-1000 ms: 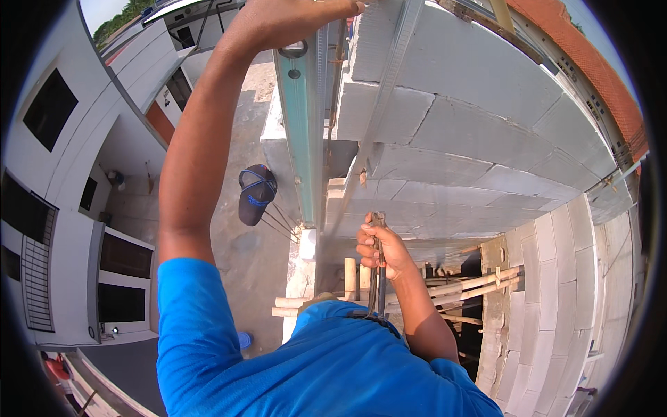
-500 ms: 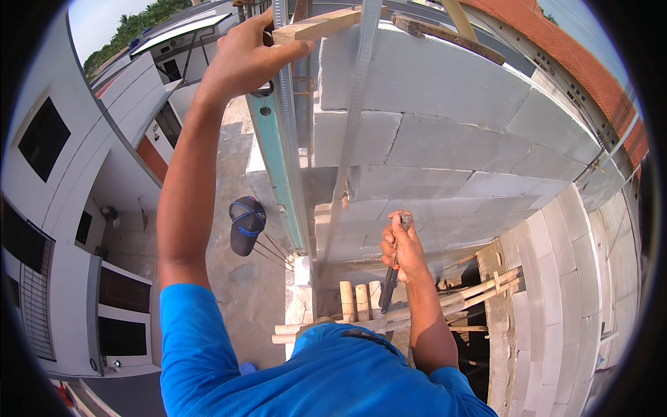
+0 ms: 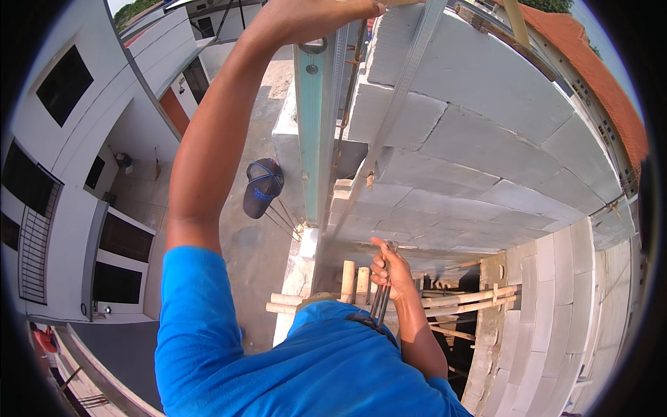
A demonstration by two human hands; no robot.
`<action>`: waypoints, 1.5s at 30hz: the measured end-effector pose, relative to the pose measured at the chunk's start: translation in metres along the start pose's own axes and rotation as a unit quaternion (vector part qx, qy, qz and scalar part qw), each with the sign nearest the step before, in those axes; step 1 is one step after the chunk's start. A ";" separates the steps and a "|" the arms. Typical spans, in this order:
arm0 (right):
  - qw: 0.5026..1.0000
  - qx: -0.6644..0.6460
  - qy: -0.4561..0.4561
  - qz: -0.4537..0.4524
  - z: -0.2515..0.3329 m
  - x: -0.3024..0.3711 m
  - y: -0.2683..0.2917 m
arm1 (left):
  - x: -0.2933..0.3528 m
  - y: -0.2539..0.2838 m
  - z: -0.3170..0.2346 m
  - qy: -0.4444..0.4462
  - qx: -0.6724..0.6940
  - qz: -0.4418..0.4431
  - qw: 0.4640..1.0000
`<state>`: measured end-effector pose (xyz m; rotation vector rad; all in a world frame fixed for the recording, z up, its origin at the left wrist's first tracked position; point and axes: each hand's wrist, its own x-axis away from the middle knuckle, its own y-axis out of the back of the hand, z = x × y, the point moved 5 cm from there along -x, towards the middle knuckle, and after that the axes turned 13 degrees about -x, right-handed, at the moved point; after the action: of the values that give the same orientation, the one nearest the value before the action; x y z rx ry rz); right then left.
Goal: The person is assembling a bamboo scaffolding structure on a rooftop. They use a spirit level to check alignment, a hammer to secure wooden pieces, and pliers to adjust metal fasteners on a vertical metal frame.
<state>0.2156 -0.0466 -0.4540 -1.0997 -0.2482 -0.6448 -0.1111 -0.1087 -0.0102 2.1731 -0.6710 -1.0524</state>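
1. I have the right hand (image 3: 393, 270) curled around pincers (image 3: 380, 304), one digit stretched forward; their handles angle back toward the waist.
2. My left hand (image 3: 316, 17) reaches high, cut by the upper edge; I cannot tell how open it is or whether it grips anything.
3. Just below that hand stands a teal spirit level (image 3: 316, 139), a perforated metal strip (image 3: 390, 125) to its right.
4. Right of my right hand, a dark opening (image 3: 460, 358) has bamboo poles (image 3: 476, 298) across it.
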 end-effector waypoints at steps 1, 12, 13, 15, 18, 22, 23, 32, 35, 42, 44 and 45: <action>1.000 0.000 0.002 -0.013 -0.001 0.001 0.003 | 0.002 0.003 -0.004 0.002 0.000 0.009 1.000; 0.992 0.066 0.094 -0.044 -0.001 0.004 0.003 | 0.003 0.000 -0.002 -0.021 0.034 0.008 0.999; 0.994 0.056 0.084 -0.042 -0.001 0.004 0.004 | 0.003 0.000 -0.002 -0.026 0.056 0.010 0.998; 0.996 0.038 0.064 -0.039 -0.002 0.006 0.004 | -0.006 -0.005 0.004 -0.072 0.041 -0.042 0.996; 0.998 0.033 0.034 -0.035 -0.003 0.010 -0.002 | -0.006 -0.003 0.002 -0.092 0.085 0.041 0.991; 0.996 0.046 0.063 -0.035 -0.005 0.013 -0.008 | -0.002 -0.006 -0.003 -0.017 0.042 0.058 0.997; 0.995 0.056 0.076 -0.040 -0.005 0.011 -0.005 | 0.002 -0.001 -0.003 -0.040 0.057 0.049 0.996; 0.993 0.074 0.075 -0.059 -0.008 0.008 0.005 | 0.006 0.011 -0.004 -0.058 -0.032 -0.017 0.998; 0.992 0.077 0.076 -0.057 -0.003 0.014 0.001 | 0.008 0.016 -0.005 -0.089 -0.026 -0.025 0.995; 0.994 0.011 0.107 0.017 0.008 0.025 -0.009 | -0.029 -0.019 0.034 -0.149 -0.081 -0.118 0.978; 0.988 0.009 0.154 0.013 0.023 0.030 -0.018 | -0.026 -0.019 0.027 -0.153 -0.068 -0.095 0.981; 0.981 0.050 0.187 0.001 0.036 0.033 -0.032 | -0.026 -0.021 0.028 -0.153 -0.058 -0.123 0.979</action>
<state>0.2273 -0.0364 -0.3979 -0.8622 0.0457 -0.8142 -0.1446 -0.0860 -0.0265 2.0490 -0.4663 -1.5380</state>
